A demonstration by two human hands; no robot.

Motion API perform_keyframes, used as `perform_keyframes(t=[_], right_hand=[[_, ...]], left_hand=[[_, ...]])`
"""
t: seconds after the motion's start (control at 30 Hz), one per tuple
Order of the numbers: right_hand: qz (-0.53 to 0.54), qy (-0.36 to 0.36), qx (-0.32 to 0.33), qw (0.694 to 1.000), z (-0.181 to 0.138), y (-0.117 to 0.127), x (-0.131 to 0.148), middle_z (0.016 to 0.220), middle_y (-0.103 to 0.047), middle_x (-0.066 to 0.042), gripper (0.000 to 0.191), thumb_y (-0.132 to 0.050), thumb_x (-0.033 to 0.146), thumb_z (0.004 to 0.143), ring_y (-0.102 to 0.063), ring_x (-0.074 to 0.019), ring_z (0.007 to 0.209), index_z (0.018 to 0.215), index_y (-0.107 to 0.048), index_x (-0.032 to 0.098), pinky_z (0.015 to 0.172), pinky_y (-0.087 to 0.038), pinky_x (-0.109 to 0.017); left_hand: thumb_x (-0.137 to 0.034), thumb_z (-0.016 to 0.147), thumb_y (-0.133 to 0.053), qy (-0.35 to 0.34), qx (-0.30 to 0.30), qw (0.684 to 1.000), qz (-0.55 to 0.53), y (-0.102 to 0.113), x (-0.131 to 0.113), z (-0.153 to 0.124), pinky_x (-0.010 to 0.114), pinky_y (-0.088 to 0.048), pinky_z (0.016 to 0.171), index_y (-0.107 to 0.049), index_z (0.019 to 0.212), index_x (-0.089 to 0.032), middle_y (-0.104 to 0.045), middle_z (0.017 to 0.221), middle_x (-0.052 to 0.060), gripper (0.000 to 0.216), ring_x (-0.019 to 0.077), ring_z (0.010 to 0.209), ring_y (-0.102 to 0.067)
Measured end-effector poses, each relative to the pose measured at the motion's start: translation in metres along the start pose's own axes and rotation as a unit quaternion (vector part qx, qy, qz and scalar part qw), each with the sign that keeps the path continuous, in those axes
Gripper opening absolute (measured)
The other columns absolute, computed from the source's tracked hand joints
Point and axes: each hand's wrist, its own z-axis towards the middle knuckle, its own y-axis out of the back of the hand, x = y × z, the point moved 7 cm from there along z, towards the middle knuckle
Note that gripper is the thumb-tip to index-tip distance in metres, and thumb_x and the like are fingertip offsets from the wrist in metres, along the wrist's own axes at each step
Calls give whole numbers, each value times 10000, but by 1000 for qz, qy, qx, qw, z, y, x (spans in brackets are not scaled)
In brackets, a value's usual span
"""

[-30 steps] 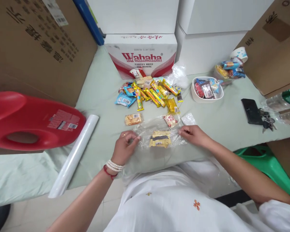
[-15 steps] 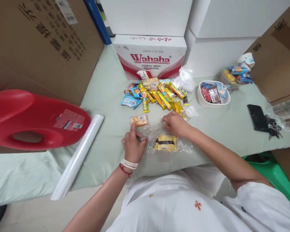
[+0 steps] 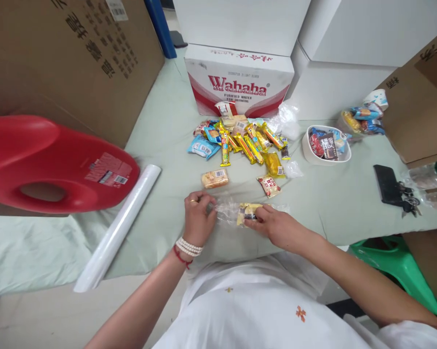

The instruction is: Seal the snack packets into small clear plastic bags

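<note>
A yellow snack packet with a dark band [image 3: 241, 213] lies in clear plastic wrap [image 3: 226, 209] near the table's front edge. My left hand [image 3: 199, 218] is closed, pinching the left end of the wrap between thumb and fingers. Thumb and fingers of my right hand [image 3: 276, 224] grip the yellow packet from the right and cover part of it. Just beyond my left hand sits a wrapped biscuit packet [image 3: 215, 179]. Past my right hand lies a small cream packet with red print [image 3: 268, 186].
Farther back is a pile of wrapped snacks [image 3: 245, 140], before a Wahaha water carton [image 3: 240, 85]. A white bowl of snacks [image 3: 307, 152] stands to its right. At left are a white roll [image 3: 120, 225] and a red jug [image 3: 76, 145]; at right, a black phone [image 3: 385, 183] with keys.
My right hand has come back toward me onto the yellow packet, and the cream packet now shows. My left hand has drawn back from the biscuit packet and closed on the wrap.
</note>
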Motion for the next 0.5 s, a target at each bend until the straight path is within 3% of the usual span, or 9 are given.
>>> perform_keyframes(t=[0.13, 0.27, 0.37, 0.43, 0.5], right_hand=[[37, 4, -16, 999, -2, -2, -3, 1038, -573, -79, 519, -466, 29, 968, -482, -233, 939, 1417, -596, 253, 749, -391, -302], [63, 3, -34, 997, 4, -2, -2, 1008, -553, -73, 492, -437, 38, 976, -460, -226, 918, 1378, -631, 245, 795, -407, -314], [81, -7, -40, 996, 4, -3, -1, 1032, -552, -84, 406, -446, 51, 964, -465, -229, 952, 1236, -698, 218, 819, -433, -321], [101, -13, -47, 994, -2, -3, -2, 1100, -565, -103, 357, -457, 58, 954, -484, -240, 1009, 1165, -710, 196, 855, -464, -343], [147, -3, -66, 987, -13, 0, -4, 1248, -572, -127, 346, -473, 91, 965, -505, -256, 1120, 1223, -683, 190, 935, -488, -387]], left_hand=[[-249, 822, -539, 54, 83, 992, -85, 20, -2, -4, 327, -486, 716, -594, 838, -228, -626, 767, 3, 61, 187, 718, -580], [-373, 857, -629, 111, 163, 937, -289, 16, -41, -10, 253, -445, 574, -577, 866, -223, -636, 703, -30, 159, 142, 618, -578], [-337, 879, -609, 70, 205, 921, -324, -8, -78, -12, 269, -492, 638, -614, 883, -208, -657, 775, 0, 130, 151, 689, -620], [-255, 898, -532, 6, 211, 941, -265, -26, -95, -13, 302, -514, 704, -655, 892, -200, -659, 837, 26, 135, 165, 742, -623], [-183, 908, -463, -69, 196, 961, -179, -40, -105, -17, 345, -531, 791, -680, 917, -195, -662, 914, 59, 218, 194, 839, -630]])
